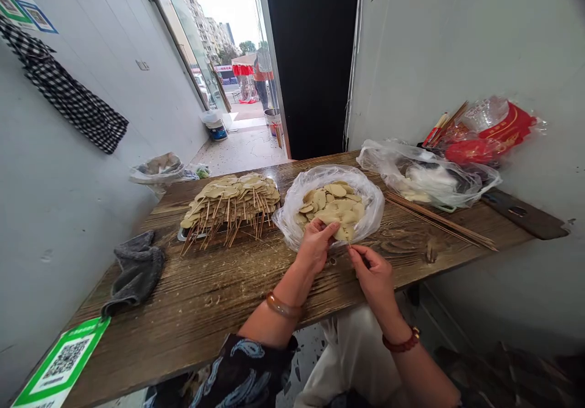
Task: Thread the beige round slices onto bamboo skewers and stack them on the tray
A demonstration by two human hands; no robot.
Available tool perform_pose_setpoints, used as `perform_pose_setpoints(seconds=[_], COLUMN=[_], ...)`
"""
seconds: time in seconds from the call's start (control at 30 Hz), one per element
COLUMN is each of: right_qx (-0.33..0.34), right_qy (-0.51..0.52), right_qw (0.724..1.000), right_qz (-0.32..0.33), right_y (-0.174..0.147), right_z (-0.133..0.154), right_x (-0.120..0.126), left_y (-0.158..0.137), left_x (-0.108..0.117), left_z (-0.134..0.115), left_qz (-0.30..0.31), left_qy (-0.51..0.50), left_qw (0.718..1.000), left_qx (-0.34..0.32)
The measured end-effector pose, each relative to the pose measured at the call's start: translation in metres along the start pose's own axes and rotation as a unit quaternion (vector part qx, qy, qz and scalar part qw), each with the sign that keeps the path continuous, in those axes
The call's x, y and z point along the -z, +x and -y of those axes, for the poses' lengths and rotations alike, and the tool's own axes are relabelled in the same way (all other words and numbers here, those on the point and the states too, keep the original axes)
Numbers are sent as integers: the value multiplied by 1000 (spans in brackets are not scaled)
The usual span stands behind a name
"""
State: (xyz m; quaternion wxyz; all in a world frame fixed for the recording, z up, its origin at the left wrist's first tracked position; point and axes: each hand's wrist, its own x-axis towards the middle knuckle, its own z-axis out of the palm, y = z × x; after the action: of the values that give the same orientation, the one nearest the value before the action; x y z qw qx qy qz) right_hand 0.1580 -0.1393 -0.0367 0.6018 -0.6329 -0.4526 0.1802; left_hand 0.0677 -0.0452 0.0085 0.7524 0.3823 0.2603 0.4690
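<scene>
My left hand (315, 245) is closed on thin, pale yellow oval slices (346, 232), with its thumb lying on top of them. A thin wooden skewer (350, 245) meets the near edge of these slices, and the fingertips of my right hand (372, 269) pinch it; most of its length is hidden. Just behind both hands, a clear plastic bag (373, 204) stands open with many loose slices (337, 190) in it. To the left, skewered slices (233, 195) are heaped on a metal tray (183, 235), their sticks pointing toward me.
Loose skewers (439, 219) lie right of the bag, before another plastic bag (388, 158) and red packaging (498, 131). A dark board (525, 213) sits at the right end. A grey cloth (137, 268) and a green QR-code card (64, 359) lie on the wooden table (219, 310).
</scene>
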Motion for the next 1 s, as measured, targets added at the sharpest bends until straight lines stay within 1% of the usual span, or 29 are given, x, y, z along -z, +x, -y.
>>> perform_pose_setpoints(seconds=[0.07, 0.13, 0.3, 0.43, 0.6, 0.87, 1.0], right_qx=[-16, -22, -20, -7, 13, 7, 11], right_qy=[18, 25, 31, 21, 3, 3, 0], right_qw=[999, 999, 999, 1000, 1000, 1000, 1000], right_qz=[31, 43, 21, 16, -3, -18, -15], right_y=[0, -1, -2, -3, -3, -2, -2], right_z=[0, 0, -4, -3, 1, -3, -1], right_x=[2, 3, 4, 4, 5, 4, 5], left_y=[0, 1, 0, 0, 0, 0, 0], left_x=[1, 1, 1, 2, 4, 1, 1], left_z=[-1, -1, -2, -2, 0, 7, 6], left_qz=[-6, -9, 10, 7, 5, -1, -11], left_qy=[-6, -14, -22, -31, 4, 17, 11], left_qw=[1000, 1000, 999, 998, 997, 998, 998], left_qx=[6, 14, 47, 56, 71, 66, 62])
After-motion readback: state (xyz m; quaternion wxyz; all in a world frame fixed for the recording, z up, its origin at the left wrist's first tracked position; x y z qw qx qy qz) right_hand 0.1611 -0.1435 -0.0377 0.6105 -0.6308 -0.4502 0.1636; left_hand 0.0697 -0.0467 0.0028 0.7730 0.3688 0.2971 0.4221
